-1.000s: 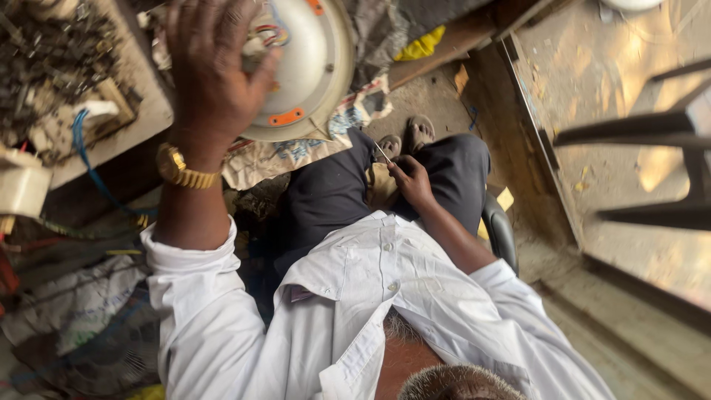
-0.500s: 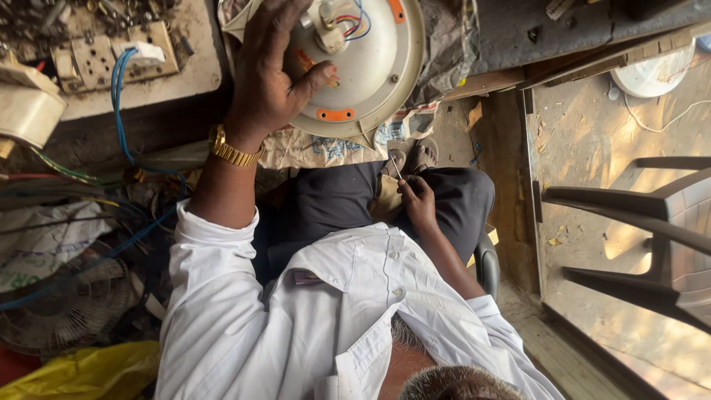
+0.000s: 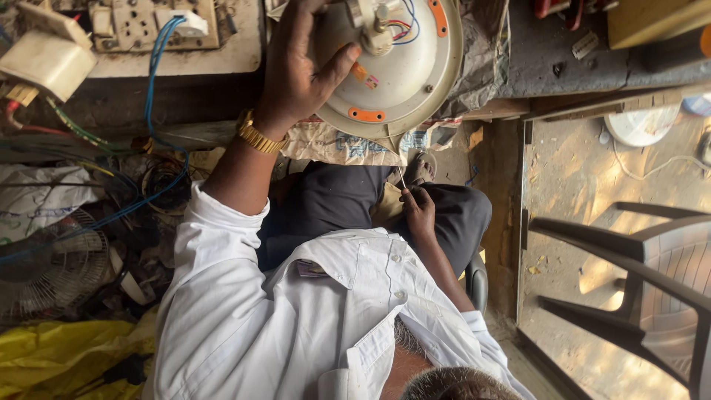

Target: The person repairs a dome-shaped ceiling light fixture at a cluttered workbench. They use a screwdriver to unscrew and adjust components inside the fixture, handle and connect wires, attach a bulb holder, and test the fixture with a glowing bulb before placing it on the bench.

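Observation:
My left hand [image 3: 300,74], with a gold watch [image 3: 257,135] on its wrist, grips the edge of a round cream motor housing [image 3: 404,70] that rests on the workbench. The housing has orange pads, a central shaft and red and blue wires. My right hand [image 3: 420,215] rests on my lap over dark trousers. It pinches a thin metal rod [image 3: 401,176] that points up toward the housing's lower rim. A printed cloth [image 3: 333,141] lies under the housing.
A dirty switchboard [image 3: 144,22] with a blue cable [image 3: 152,89] and a cream box [image 3: 46,63] sit at the top left. A fan grille [image 3: 44,267] and yellow plastic sheet [image 3: 59,355] lie at the left. A dark plastic chair [image 3: 644,259] and white bowl [image 3: 641,126] are at the right.
The view has shifted, so the housing now sits further right and lower in frame. My left hand keeps its grip on it; my right hand stays on my lap with the rod.

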{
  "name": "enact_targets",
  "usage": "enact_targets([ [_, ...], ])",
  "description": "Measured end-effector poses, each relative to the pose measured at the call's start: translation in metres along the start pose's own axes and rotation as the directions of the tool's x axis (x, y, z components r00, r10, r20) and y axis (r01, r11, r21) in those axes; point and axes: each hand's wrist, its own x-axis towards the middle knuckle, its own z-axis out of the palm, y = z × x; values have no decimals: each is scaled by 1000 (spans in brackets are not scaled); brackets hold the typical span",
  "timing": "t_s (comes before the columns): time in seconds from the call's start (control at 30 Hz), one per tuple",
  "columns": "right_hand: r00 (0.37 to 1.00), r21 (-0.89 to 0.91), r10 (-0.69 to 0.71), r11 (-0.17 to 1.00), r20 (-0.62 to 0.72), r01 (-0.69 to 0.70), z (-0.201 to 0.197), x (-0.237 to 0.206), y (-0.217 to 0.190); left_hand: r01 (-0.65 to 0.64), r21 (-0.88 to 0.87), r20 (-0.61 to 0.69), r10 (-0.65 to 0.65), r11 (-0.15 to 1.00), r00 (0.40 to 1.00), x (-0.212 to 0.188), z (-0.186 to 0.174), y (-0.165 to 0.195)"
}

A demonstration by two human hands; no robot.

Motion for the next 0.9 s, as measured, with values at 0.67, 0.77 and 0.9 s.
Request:
enact_targets([
  [0.67,998,-41,-66,997,-2,66,7,-5,-8,-78,63,-84,83,995,993,13,2,17],
  [0.77,998,-66,-63,996,-5,62,6,-4,-6,-70,79,-81,76,994,994,11,2,21],
  [0.9,999,-63,-45,997,-19,44,2,-3,-5,-46,100,-76,53,994,996,8,3,29],
])
